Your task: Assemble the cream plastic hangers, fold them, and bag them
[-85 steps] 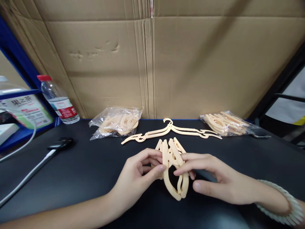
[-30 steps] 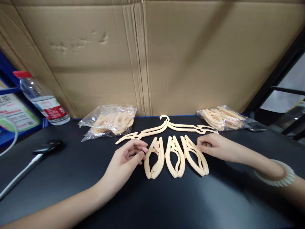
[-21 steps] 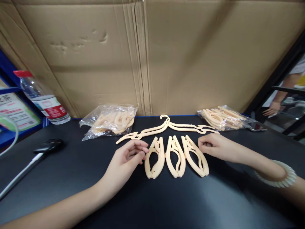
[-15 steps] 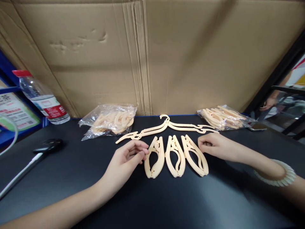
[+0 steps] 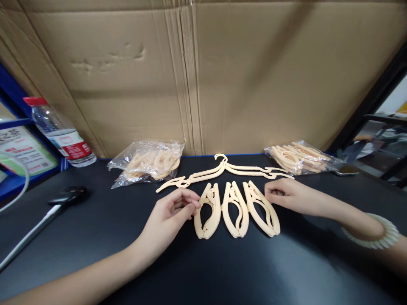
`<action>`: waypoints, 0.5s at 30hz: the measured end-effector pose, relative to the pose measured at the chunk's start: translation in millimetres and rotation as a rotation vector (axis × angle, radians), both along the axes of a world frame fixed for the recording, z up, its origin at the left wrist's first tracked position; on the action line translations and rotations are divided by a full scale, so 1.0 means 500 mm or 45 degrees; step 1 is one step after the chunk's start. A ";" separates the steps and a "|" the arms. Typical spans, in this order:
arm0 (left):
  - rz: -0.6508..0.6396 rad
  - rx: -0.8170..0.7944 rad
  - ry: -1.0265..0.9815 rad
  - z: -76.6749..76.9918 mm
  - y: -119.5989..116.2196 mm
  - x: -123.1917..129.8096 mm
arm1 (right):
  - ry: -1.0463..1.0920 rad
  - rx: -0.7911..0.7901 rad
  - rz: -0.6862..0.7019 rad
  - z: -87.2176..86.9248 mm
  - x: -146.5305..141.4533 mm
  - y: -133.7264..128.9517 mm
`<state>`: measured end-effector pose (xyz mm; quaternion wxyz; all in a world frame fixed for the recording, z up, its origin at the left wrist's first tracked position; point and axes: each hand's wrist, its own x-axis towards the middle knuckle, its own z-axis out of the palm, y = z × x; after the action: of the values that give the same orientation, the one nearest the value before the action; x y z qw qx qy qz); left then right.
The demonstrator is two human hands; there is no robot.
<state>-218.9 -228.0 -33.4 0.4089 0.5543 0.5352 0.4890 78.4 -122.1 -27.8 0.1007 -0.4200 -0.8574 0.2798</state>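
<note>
Three folded cream plastic travel hangers stand out side by side on the black table: a left one (image 5: 214, 218), a middle one (image 5: 227, 212) and a right one (image 5: 254, 207). Behind them lies an unfolded hanger (image 5: 213, 171), its hook pointing away from me. My left hand (image 5: 174, 207) rests beside the left folded hanger, fingers curled in and fingertips at its edge, gripping nothing that I can see. Loosely fisted, my right hand (image 5: 281, 194) lies against the upper outer side of the right folded hanger and holds nothing visible.
Clear bags of folded hangers lie at back left (image 5: 149, 163) and back right (image 5: 297, 156). A red-capped water bottle (image 5: 65, 135) and a black device with a white cable (image 5: 68, 195) are on the left. Cardboard (image 5: 127, 84) walls the back; a phone-like object (image 5: 347, 170) lies right.
The view has shifted slightly, so everything sits a little further right in it. Both hands and the hangers keep their places. A person's arm in the right background has moved.
</note>
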 end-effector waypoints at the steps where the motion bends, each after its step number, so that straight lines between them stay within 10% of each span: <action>1: -0.003 0.001 0.001 0.000 0.000 0.000 | -0.001 -0.002 0.002 0.000 0.000 0.000; 15: -0.016 0.004 0.005 0.001 -0.001 0.000 | 0.013 0.474 -0.324 -0.010 0.043 0.075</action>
<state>-218.8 -228.3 -33.1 0.4099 0.5594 0.5317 0.4861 100.2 -84.5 -32.6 0.2154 -0.4975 -0.8339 0.1041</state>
